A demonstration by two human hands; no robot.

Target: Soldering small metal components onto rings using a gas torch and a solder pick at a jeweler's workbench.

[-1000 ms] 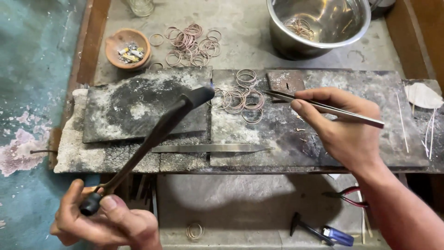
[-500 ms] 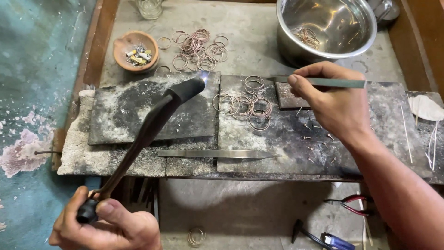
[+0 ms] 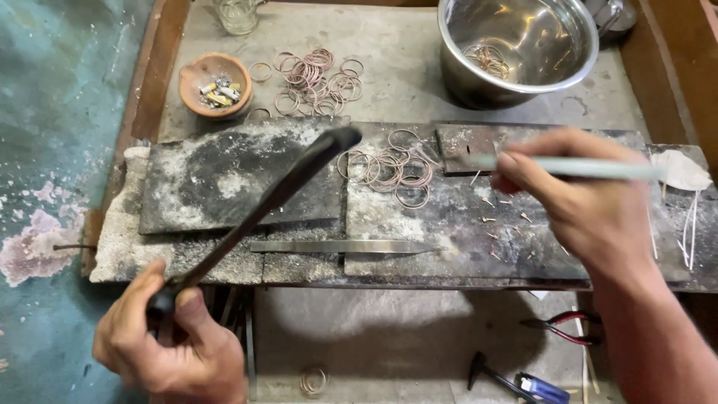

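Your left hand (image 3: 168,340) is clamped around the grip of a long dark torch (image 3: 254,213), which slants up and right so that its tip hangs over the charred slab (image 3: 224,176) on the desk (image 3: 404,97); your right hand (image 3: 580,202) is closed on a thin pale metal rod (image 3: 583,167), blurred, lying level with its left end above the right slab (image 3: 456,224); a cluster of wire rings (image 3: 393,166) lies on that slab just left of the rod's end, between the torch tip and your right hand; a flat steel blade (image 3: 344,246) rests along the near edge of the slabs; farther back, more loose rings (image 3: 318,78) lie beside a small clay bowl (image 3: 215,84) on the left, and a steel bowl (image 3: 516,46) with rings inside stands on the right; red-handled pliers (image 3: 561,329) lie near, below your right wrist.
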